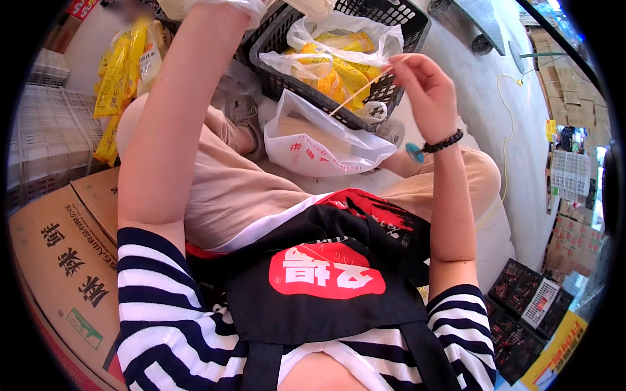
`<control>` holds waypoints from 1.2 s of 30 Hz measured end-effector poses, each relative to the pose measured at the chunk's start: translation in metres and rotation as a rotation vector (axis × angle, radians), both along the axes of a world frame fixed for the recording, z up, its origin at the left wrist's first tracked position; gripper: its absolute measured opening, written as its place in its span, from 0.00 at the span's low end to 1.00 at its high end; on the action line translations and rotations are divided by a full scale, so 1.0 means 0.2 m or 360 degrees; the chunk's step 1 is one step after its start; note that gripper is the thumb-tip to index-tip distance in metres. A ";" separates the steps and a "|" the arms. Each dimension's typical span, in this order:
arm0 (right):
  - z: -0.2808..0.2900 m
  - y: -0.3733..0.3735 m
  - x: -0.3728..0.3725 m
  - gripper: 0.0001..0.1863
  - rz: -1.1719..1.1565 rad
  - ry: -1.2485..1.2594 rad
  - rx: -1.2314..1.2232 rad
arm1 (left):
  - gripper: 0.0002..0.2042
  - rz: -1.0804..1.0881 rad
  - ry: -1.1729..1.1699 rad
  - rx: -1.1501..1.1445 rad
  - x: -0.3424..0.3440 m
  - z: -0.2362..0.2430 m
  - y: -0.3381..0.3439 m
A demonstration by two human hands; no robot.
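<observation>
My right hand pinches a thin wooden stick slanting down over a black plastic crate. Inside the crate, yellow packets lie in white plastic bags. Below it, a white plastic bag with red print holds pale sticks. My left hand is cut off at the top edge, in something thin and whitish, with its fingers hidden. Pale bundled sticks show just right of it. I sit cross-legged in a black apron over a striped top.
Yellow packets hang at left beside stacked white crates, above a cardboard box. A wheeled cart stands upper right, with a yellow cable on the floor. Black packaged goods and stacked cartons are along the right.
</observation>
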State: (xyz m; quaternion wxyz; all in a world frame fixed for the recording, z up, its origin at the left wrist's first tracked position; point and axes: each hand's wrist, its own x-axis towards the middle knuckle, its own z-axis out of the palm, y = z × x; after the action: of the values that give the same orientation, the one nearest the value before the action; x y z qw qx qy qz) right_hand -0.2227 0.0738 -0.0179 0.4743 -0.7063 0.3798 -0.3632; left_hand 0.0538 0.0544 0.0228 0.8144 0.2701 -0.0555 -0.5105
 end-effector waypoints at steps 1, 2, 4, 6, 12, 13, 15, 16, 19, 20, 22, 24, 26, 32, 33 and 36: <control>0.00 0.05 0.05 0.05 0.0060 0.0022 -0.0031 | 0.06 0.0049 -0.0027 -0.0022 0.04 0.03 0.03; -0.03 0.09 0.07 0.04 0.0168 0.0280 -0.0193 | 0.06 0.0099 -0.0055 -0.0043 0.08 0.06 0.05; -0.13 0.16 0.07 0.04 0.0227 0.0524 -0.0366 | 0.07 0.0097 -0.0132 -0.0045 0.03 -0.02 -0.02; -0.19 0.22 0.13 0.04 0.0353 0.0656 -0.0518 | 0.06 0.0099 -0.0113 -0.0055 0.03 0.02 -0.01; -0.53 0.28 0.24 0.08 0.0622 0.1334 -0.0859 | 0.05 -0.0015 -0.0163 -0.0071 0.01 0.00 -0.01; -0.56 0.30 0.28 0.06 0.0708 0.1616 -0.0759 | 0.05 -0.0021 -0.0177 -0.0070 0.01 -0.01 -0.01; -0.60 0.32 0.35 0.07 0.0736 0.1805 -0.0584 | 0.05 -0.0050 -0.0187 -0.0087 0.00 -0.01 0.00; -0.63 0.32 0.38 0.09 0.0745 0.1824 -0.0440 | 0.05 -0.0062 -0.0194 -0.0095 -0.01 0.00 0.01; -0.74 0.27 0.41 0.11 0.0846 0.1538 -0.0165 | 0.04 -0.0036 -0.0150 -0.0102 -0.02 0.02 0.00; -0.75 0.25 0.42 0.13 0.1056 0.1428 -0.0033 | 0.04 -0.0022 -0.0171 -0.0107 -0.01 0.04 0.02; -0.82 0.22 0.38 0.13 0.1396 0.1312 0.0333 | 0.04 -0.0056 -0.0176 -0.0115 -0.04 0.02 0.01; -0.84 0.21 0.39 0.13 0.1466 0.1206 0.0443 | 0.04 -0.0088 -0.0161 -0.0098 -0.03 0.03 0.05; -0.84 0.23 0.39 0.12 0.1339 0.1151 0.0244 | 0.04 -0.0102 -0.0142 -0.0101 -0.04 0.01 0.04; -0.92 0.28 0.42 0.09 0.0794 0.1245 -0.0592 | 0.05 -0.0315 -0.0203 -0.0242 -0.10 -0.03 0.03; -0.94 0.24 0.40 0.09 0.0762 0.1368 -0.0639 | 0.07 -0.0485 -0.0229 -0.0358 -0.15 -0.02 0.04; -1.10 0.27 0.42 0.12 0.1005 0.2116 -0.0339 | 0.08 -0.0248 -0.0571 -0.0049 -0.12 0.00 0.09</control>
State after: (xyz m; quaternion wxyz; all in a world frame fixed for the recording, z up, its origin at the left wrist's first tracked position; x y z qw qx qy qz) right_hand -0.1379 0.1277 -0.2380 0.1552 -0.8947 0.3285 0.2597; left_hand 0.0305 0.0722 0.0234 0.7536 0.3391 -0.2282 -0.5148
